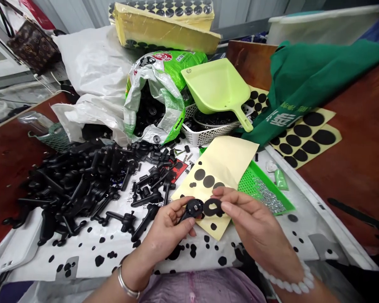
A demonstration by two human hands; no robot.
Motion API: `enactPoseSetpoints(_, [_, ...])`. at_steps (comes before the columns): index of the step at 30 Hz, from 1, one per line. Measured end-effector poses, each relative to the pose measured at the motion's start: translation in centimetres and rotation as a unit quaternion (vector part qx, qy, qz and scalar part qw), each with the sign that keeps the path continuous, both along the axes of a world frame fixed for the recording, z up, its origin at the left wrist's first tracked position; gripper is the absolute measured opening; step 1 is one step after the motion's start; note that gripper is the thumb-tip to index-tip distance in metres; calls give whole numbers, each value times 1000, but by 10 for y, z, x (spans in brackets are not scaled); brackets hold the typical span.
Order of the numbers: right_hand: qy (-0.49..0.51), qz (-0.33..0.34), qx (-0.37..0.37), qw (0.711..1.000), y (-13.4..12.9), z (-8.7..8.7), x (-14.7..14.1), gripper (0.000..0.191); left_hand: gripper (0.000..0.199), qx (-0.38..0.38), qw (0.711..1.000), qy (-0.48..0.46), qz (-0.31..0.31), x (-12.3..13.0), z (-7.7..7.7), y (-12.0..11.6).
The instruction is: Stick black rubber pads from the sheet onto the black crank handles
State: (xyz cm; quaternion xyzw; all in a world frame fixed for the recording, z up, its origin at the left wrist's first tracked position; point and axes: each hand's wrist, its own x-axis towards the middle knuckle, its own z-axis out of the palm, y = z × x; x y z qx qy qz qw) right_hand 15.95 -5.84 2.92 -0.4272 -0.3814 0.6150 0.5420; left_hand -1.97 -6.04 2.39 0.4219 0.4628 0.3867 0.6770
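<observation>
Plastic base (pixel 196 208), round and black, is over the sticker sheet's (pixel 235 153) near part, clamped in the left grip (pixel 170 223) by its rim, leaving its face exposed; just beside it, the right grip (pixel 251 214) pinches a ring pad (pixel 208 207) edgewise, presumably keeping its centre clear. Beyond the sheet, rightward, green cloth (pixel 306 80) carries white Chinese characters (pixel 283 118), illegible here.

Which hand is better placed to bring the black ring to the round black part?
Probably the right hand: it pinches the black ring by its edge, close beside the round black part, which the left hand holds.
</observation>
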Motion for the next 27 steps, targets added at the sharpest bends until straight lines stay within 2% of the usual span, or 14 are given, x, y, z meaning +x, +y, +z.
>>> enactPoseSetpoints(3, [36, 23, -46, 998, -3, 2, -8, 10, 53, 2, 1000, 3, -3, 2, 1, -1])
enactPoseSetpoints(7, [60, 32, -71, 995, -3, 2, -17, 10, 52, 11, 1000, -7, -17, 3, 3, -4])
enactPoseSetpoints(27, [18, 31, -41, 999, 2, -8, -19, 15, 56, 25, 999, -34, -29, 1, 7, -9])
